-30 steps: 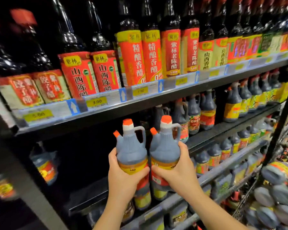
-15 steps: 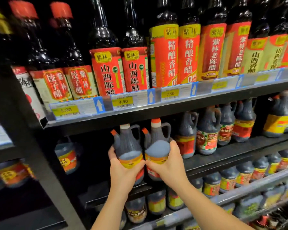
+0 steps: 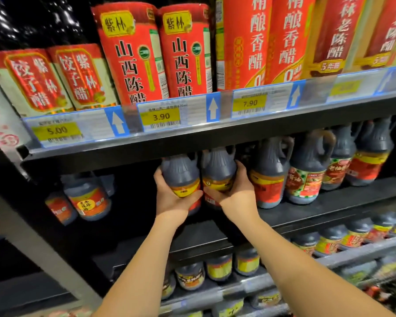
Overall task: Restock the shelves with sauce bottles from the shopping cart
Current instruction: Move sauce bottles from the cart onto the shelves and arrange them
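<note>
Two dark sauce jugs with yellow and red labels stand side by side inside the middle shelf (image 3: 311, 210). My left hand (image 3: 173, 199) grips the left jug (image 3: 181, 173) round its lower body. My right hand (image 3: 237, 191) grips the right jug (image 3: 218, 167) from its right side. The jugs' caps and handles are hidden behind the edge of the shelf above. Whether their bases rest on the shelf board I cannot tell.
To the right stands a row of similar jugs (image 3: 270, 172) with red labels, the nearest touching my right hand. A jug (image 3: 87, 197) stands far left with a dark gap between. Tall red-labelled vinegar bottles (image 3: 133, 53) fill the upper shelf above price tags (image 3: 160, 116). Smaller bottles line lower shelves (image 3: 220, 266).
Both hands have carried the two jugs forward and in under the upper shelf, so their caps are hidden now. The camera has moved closer to the shelves.
</note>
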Available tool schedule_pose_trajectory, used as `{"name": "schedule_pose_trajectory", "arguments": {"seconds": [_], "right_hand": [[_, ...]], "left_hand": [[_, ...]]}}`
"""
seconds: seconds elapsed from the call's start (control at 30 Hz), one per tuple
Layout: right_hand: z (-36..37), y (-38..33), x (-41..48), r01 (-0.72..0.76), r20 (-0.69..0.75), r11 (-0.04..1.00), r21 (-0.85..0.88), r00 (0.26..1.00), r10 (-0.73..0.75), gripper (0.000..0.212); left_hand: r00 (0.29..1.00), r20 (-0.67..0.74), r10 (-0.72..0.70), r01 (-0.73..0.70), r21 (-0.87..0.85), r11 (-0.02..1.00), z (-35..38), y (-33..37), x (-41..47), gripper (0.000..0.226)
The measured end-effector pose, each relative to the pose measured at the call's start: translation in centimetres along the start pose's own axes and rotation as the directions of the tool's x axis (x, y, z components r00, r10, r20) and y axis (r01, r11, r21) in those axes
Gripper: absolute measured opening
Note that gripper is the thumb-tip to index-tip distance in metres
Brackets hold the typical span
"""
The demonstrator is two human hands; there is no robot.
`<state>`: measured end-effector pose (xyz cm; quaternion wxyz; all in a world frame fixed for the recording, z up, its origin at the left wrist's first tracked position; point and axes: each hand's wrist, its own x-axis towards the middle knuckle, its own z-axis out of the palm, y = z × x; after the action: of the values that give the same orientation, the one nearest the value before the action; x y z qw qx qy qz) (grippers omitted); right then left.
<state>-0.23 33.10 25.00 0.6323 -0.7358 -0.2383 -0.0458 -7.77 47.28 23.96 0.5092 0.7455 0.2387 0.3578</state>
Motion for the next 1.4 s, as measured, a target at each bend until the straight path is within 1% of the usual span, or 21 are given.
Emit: {"name": "schedule_pose_trajectory", "arguments": {"seconds": [0.1, 0.2, 0.27, 0.4, 0.57, 0.67, 0.77, 0.83, 0.9, 1.0, 1.1, 1.13, 1.2, 1.27, 1.33, 1.4], "right_hand": [[0.2, 0.1, 1.4, -0.027, 0.036, 0.995, -0.095, 0.999, 0.031, 0.077], [0.4, 0.2, 2.6, -0.057, 0.040, 0.964, -0.259, 0.997, 0.070, 0.095], [0.7, 0.3, 3.2, -0.065, 0.045, 0.945, -0.321, 0.995, 0.084, 0.099], [0.8, 0.4, 4.0, -0.102, 0.053, 0.926, -0.364, 0.990, 0.130, 0.101], [1.3, 0.5, 4.5, -0.116, 0.038, 0.921, -0.372, 0.989, 0.141, 0.103], [1.9, 0.8, 4.6, -0.120, 0.016, 0.887, -0.445, 0.990, 0.142, 0.104], [2.6, 1.3, 4.2, -0.103, -0.012, 0.842, -0.529, 0.993, 0.114, 0.098], [2.9, 1.5, 4.2, -0.098, -0.016, 0.848, -0.521, 0.994, 0.105, 0.095], [2.8, 1.5, 4.3, -0.103, -0.019, 0.877, -0.470, 0.994, 0.107, 0.093], [2.7, 1.1, 4.3, -0.114, -0.062, 0.905, -0.410, 0.993, 0.098, 0.089], [2.4, 0.4, 3.9, -0.143, -0.093, 0.893, -0.426, 0.989, 0.114, 0.080], [2.3, 0.2, 3.8, -0.155, -0.091, 0.883, -0.444, 0.988, 0.128, 0.078], [2.2, -0.5, 3.7, -0.180, -0.090, 0.858, -0.480, 0.984, 0.156, 0.078], [1.9, -1.1, 3.3, -0.197, -0.099, 0.844, -0.499, 0.980, 0.171, 0.083], [1.2, -2.0, 2.4, -0.161, -0.094, 0.846, -0.509, 0.987, 0.132, 0.082], [0.0, -2.6, 1.2, -0.074, -0.075, 0.879, -0.471, 0.996, 0.044, 0.072]], "left_hand": [[1.000, 0.016, 0.007, -0.007, 0.020, 1.000, 0.2, 0.0, 0.9, 0.110], [1.000, 0.029, 0.008, -0.008, 0.017, 1.000, 0.5, -0.1, 1.7, 0.108], [0.999, 0.042, 0.012, -0.013, 0.016, 1.000, 0.7, -0.2, 2.1, 0.105], [0.999, 0.039, 0.034, -0.035, 0.019, 0.999, 1.3, -0.3, 3.1, 0.096], [0.998, 0.020, 0.057, -0.057, 0.013, 0.998, 2.0, -0.5, 4.1, 0.097], [0.999, 0.011, 0.042, -0.042, 0.019, 0.999, 2.1, -0.5, 4.6, 0.098], [1.000, 0.008, 0.021, -0.022, 0.025, 0.999, 2.2, -0.5, 4.8, 0.098], [1.000, 0.004, 0.023, -0.023, 0.032, 0.999, 2.2, -0.5, 4.8, 0.097], [1.000, 0.002, 0.026, -0.026, 0.033, 0.999, 2.3, -0.5, 4.9, 0.096], [1.000, -0.004, 0.017, -0.017, 0.032, 0.999, 2.4, -0.2, 5.0, 0.095], [1.000, 0.003, -0.013, 0.013, 0.019, 1.000, 2.4, 0.2, 4.9, 0.097], [1.000, 0.009, -0.022, 0.021, 0.025, 0.999, 2.3, 0.3, 4.7, 0.100], [0.998, 0.032, -0.051, 0.049, 0.047, 0.998, 2.0, 0.1, 3.9, 0.113], [0.992, 0.047, -0.116, 0.113, 0.061, 0.992, 1.6, -0.2, 2.7, 0.126], [0.986, 0.023, -0.167, 0.164, 0.088, 0.982, 1.3, 0.0, 1.3, 0.128], [0.988, -0.018, -0.156, 0.157, 0.133, 0.979, 1.4, 0.5, -0.1, 0.123]]}}
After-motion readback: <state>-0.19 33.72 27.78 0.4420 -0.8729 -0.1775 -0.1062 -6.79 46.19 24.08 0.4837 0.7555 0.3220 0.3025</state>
